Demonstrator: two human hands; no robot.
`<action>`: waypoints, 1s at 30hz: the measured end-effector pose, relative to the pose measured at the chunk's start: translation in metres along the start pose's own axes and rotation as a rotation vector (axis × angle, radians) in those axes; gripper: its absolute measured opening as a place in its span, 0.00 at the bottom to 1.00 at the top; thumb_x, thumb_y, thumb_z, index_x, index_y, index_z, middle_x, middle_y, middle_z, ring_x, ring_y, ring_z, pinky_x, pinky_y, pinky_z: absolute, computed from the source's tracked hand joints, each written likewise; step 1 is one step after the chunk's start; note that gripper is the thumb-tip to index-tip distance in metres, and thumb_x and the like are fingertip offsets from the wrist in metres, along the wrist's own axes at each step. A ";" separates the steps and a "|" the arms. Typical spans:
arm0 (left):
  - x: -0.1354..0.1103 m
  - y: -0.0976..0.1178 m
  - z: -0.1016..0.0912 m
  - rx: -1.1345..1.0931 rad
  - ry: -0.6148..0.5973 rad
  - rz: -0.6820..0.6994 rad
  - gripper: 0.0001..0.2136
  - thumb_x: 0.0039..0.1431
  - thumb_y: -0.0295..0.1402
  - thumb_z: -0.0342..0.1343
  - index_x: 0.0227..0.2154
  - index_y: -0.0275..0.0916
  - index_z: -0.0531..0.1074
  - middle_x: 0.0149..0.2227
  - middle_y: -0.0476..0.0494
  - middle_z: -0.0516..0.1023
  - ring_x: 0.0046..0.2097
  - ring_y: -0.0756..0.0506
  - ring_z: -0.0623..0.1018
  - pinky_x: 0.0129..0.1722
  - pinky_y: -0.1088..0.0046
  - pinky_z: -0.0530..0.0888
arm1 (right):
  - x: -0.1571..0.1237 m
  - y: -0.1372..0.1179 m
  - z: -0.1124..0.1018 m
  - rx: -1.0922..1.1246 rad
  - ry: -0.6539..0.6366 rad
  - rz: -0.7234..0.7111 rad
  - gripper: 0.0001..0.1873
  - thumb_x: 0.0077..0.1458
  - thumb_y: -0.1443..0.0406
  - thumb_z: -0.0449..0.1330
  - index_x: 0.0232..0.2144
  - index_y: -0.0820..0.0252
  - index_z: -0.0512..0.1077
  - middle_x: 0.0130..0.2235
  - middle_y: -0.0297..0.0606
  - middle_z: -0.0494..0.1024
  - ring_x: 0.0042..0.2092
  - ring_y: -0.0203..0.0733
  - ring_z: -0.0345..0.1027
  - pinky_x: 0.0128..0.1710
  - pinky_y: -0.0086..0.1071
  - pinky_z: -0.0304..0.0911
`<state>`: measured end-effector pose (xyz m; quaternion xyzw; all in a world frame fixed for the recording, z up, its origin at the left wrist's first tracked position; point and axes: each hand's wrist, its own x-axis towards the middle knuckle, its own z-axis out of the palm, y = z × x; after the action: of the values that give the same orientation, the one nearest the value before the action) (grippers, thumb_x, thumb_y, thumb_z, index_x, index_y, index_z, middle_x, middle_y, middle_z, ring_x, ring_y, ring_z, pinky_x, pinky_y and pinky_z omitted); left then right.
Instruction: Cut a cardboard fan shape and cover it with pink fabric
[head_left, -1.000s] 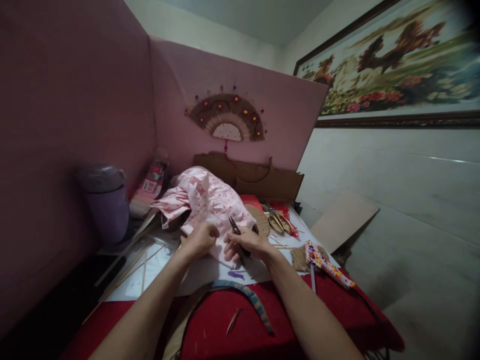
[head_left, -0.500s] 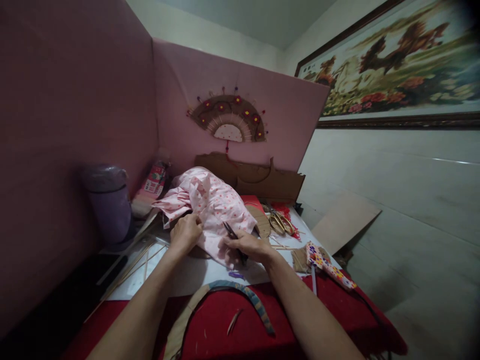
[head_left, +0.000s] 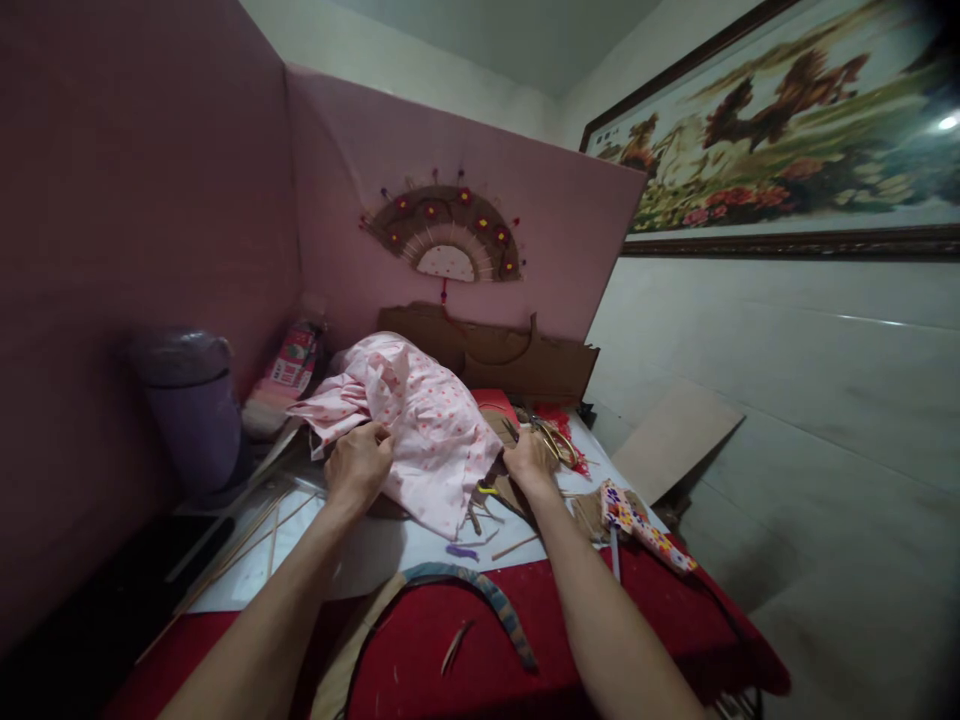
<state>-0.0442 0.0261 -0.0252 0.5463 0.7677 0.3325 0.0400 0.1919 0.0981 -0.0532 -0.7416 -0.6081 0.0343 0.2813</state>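
Note:
A pink dotted cloth (head_left: 431,425) lies heaped on the table. My left hand (head_left: 358,466) is closed, pinching the cloth's left edge. My right hand (head_left: 527,463) is closed at the cloth's right edge, and the dark tip of small black snips (head_left: 511,430) sticks out above its fingers. Gold-handled scissors (head_left: 559,445) lie just right of that hand. A brown cardboard piece shows under the cloth beside my right hand.
A purple bin (head_left: 191,405) stands at the left by the pink partition, which carries a brown paper fan (head_left: 446,235). Cardboard sheets (head_left: 517,355) lean behind. Thin sticks (head_left: 247,535), a curved striped band (head_left: 487,595) and a flowered strip (head_left: 645,522) lie on the red table cover (head_left: 600,625).
My right hand moved with the snips from the cloth's front to its right edge. My left hand shifted left and took hold of the cloth. The cloth's lower edge now hangs free.

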 end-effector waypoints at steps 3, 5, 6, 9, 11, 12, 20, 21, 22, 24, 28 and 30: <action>0.001 -0.001 -0.001 -0.032 0.019 -0.006 0.11 0.53 0.39 0.50 0.30 0.43 0.76 0.35 0.42 0.80 0.38 0.40 0.77 0.31 0.68 0.64 | 0.005 0.001 0.006 -0.018 -0.037 -0.001 0.19 0.48 0.62 0.59 0.42 0.65 0.74 0.43 0.57 0.75 0.45 0.57 0.70 0.41 0.41 0.62; 0.002 -0.001 -0.002 -0.050 0.044 -0.011 0.11 0.52 0.40 0.50 0.30 0.43 0.76 0.34 0.43 0.80 0.37 0.40 0.77 0.31 0.69 0.64 | 0.008 0.002 0.008 -0.015 -0.049 0.004 0.19 0.47 0.62 0.59 0.42 0.64 0.74 0.43 0.55 0.76 0.45 0.56 0.70 0.40 0.39 0.62; 0.002 -0.001 -0.002 -0.061 0.058 -0.012 0.11 0.52 0.40 0.50 0.30 0.43 0.76 0.33 0.44 0.80 0.36 0.41 0.77 0.30 0.69 0.64 | 0.010 0.003 0.008 -0.011 -0.050 0.007 0.19 0.46 0.61 0.60 0.42 0.63 0.74 0.42 0.54 0.76 0.45 0.55 0.71 0.39 0.38 0.63; 0.003 -0.003 -0.004 -0.104 0.092 -0.019 0.11 0.52 0.41 0.50 0.29 0.44 0.76 0.32 0.45 0.80 0.35 0.42 0.77 0.30 0.70 0.63 | 0.013 0.004 0.006 0.006 -0.018 0.036 0.24 0.43 0.59 0.62 0.43 0.64 0.73 0.42 0.55 0.76 0.44 0.55 0.71 0.38 0.38 0.63; 0.004 -0.004 -0.005 -0.127 0.106 -0.030 0.11 0.52 0.41 0.50 0.29 0.43 0.75 0.32 0.45 0.80 0.35 0.42 0.76 0.29 0.70 0.63 | 0.014 0.005 0.000 0.023 0.025 0.067 0.26 0.41 0.59 0.64 0.44 0.64 0.73 0.42 0.56 0.75 0.44 0.55 0.70 0.37 0.38 0.62; 0.005 -0.004 -0.006 -0.138 0.111 -0.042 0.11 0.52 0.41 0.50 0.28 0.43 0.75 0.31 0.45 0.80 0.34 0.42 0.76 0.29 0.70 0.63 | 0.014 0.005 -0.005 0.036 0.047 0.081 0.24 0.41 0.59 0.64 0.42 0.64 0.73 0.42 0.55 0.76 0.43 0.54 0.71 0.37 0.37 0.62; 0.016 -0.013 -0.008 -0.326 0.287 -0.098 0.11 0.49 0.40 0.51 0.27 0.40 0.76 0.26 0.44 0.79 0.31 0.43 0.76 0.29 0.71 0.66 | 0.000 -0.007 -0.042 0.643 0.489 -0.090 0.20 0.55 0.54 0.52 0.40 0.64 0.71 0.37 0.47 0.77 0.38 0.45 0.69 0.38 0.34 0.61; 0.018 -0.014 -0.008 -0.364 0.333 -0.103 0.12 0.49 0.41 0.51 0.27 0.40 0.76 0.24 0.44 0.78 0.29 0.44 0.76 0.29 0.71 0.67 | -0.004 -0.013 -0.038 0.796 0.451 -0.174 0.21 0.53 0.53 0.53 0.38 0.65 0.71 0.34 0.45 0.77 0.36 0.43 0.69 0.36 0.33 0.61; 0.019 -0.015 -0.008 -0.404 0.375 -0.111 0.13 0.50 0.41 0.51 0.27 0.39 0.75 0.23 0.44 0.77 0.28 0.44 0.75 0.28 0.71 0.67 | -0.009 -0.019 -0.032 0.912 0.329 -0.250 0.22 0.51 0.52 0.55 0.37 0.65 0.72 0.32 0.43 0.76 0.33 0.41 0.68 0.34 0.33 0.62; 0.022 -0.018 -0.008 -0.474 0.434 -0.129 0.14 0.50 0.42 0.50 0.28 0.38 0.75 0.20 0.45 0.75 0.25 0.44 0.74 0.27 0.71 0.67 | -0.020 -0.031 -0.014 0.973 0.068 -0.327 0.21 0.46 0.51 0.59 0.33 0.64 0.74 0.27 0.39 0.76 0.28 0.39 0.67 0.28 0.31 0.62; 0.026 -0.022 -0.008 -0.550 0.496 -0.138 0.13 0.50 0.41 0.50 0.26 0.38 0.75 0.18 0.47 0.73 0.24 0.45 0.74 0.27 0.71 0.67 | -0.037 -0.047 0.019 0.865 -0.421 -0.419 0.13 0.45 0.58 0.62 0.30 0.63 0.75 0.27 0.36 0.77 0.28 0.38 0.68 0.28 0.29 0.62; 0.027 -0.023 -0.007 -0.561 0.497 -0.132 0.12 0.50 0.40 0.51 0.25 0.38 0.74 0.17 0.47 0.73 0.23 0.45 0.73 0.27 0.71 0.68 | -0.040 -0.050 0.027 0.762 -0.418 -0.434 0.10 0.47 0.62 0.60 0.31 0.61 0.76 0.30 0.35 0.78 0.30 0.39 0.69 0.29 0.29 0.62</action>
<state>-0.0765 0.0417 -0.0246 0.3663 0.6665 0.6489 0.0217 0.1268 0.0766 -0.0645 -0.4191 -0.7362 0.3435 0.4054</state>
